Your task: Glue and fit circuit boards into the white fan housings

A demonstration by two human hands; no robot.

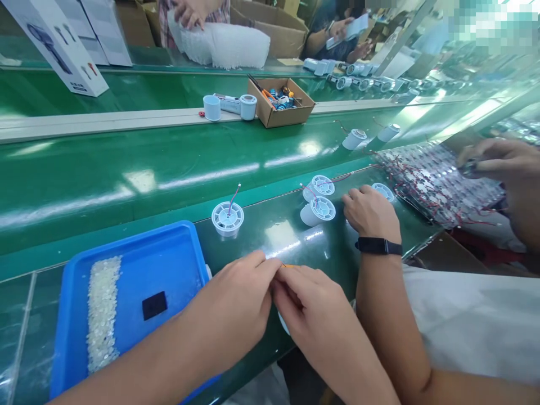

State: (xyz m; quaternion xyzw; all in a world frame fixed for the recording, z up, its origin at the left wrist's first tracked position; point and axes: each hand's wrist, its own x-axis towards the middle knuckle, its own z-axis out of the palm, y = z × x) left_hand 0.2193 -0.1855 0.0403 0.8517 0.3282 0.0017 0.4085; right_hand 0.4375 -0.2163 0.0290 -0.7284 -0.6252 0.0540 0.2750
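Both of my hands meet at the near side of the bench, fingertips together. My left hand [242, 295] is closed in a pinch, and so is my right hand [316, 306]. Whatever they grip is mostly hidden; only a thin orange sliver [290, 265] shows above the right fingers. Below them peeks the edge of a white part [284, 324]. Just beyond stands a white round housing [228, 218] with a ribbed top and a wire rising from its centre. To the left lies a blue tray [192, 239] holding small translucent pieces [102, 312] and a black square pad [154, 305].
At right, a co-worker's hand with a black wristband [378, 246] reaches near more white housings [323, 209]. Beside it lies a pile of wired parts [442, 180]. A green conveyor belt [169, 163] runs behind, with a cardboard box [287, 115] of tools on its far rail.
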